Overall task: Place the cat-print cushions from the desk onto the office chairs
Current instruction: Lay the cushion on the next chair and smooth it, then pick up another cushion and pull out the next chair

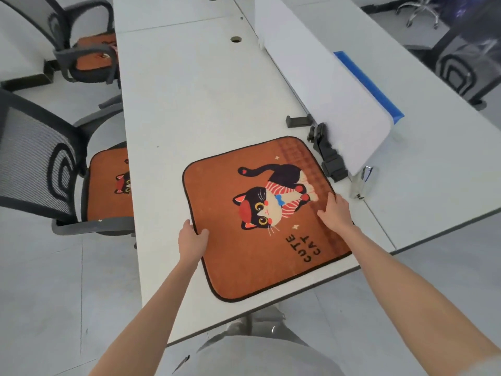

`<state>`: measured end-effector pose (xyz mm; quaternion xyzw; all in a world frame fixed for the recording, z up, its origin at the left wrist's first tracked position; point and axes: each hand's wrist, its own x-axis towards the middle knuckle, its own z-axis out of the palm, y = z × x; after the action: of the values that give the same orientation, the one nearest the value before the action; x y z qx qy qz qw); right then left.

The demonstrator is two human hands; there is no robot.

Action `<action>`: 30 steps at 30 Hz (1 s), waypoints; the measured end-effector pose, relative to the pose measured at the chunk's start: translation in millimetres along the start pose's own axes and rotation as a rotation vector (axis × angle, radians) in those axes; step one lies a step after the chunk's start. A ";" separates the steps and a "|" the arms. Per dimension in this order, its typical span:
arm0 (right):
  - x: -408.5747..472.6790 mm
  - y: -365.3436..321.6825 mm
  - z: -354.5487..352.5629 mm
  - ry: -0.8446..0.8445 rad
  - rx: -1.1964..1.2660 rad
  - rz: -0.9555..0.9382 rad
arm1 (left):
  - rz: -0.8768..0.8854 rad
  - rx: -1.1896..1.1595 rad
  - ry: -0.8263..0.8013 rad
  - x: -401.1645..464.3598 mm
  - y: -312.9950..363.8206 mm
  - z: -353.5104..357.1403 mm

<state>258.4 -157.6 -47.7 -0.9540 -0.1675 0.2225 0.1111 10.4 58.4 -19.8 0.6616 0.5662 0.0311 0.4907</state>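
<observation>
Left hand (pixel 191 241) grip pinches desk cushion (pixel 260 221) edge; right hand (pixel 334 213) flat atop. Three cushions, two seated.

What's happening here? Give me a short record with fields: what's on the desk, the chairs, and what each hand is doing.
On desk: one cat-print cushion, lying flat
Near chair: cushion on seat
Far chair: cushion on seat
Left hand: grips the desk cushion's left edge
Right hand: fingers rest on its right edge
Also on desk: white divider, black clamp
</observation>
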 end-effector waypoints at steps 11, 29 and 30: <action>18.6 -17.2 -14.2 0.086 0.261 0.056 | 0.102 -0.025 0.138 -1.0 16.8 -6.2; -247.9 41.5 -49.1 0.587 0.565 0.191 | 0.912 0.034 -0.352 -133.0 78.1 27.4; -263.2 55.2 -49.1 0.628 0.576 0.248 | 0.943 0.042 -0.409 -141.5 81.4 40.0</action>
<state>73.6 -312.1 81.5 -0.9183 0.0590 -0.0288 0.3903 42.3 -66.5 88.0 0.8473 0.0993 0.1073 0.5106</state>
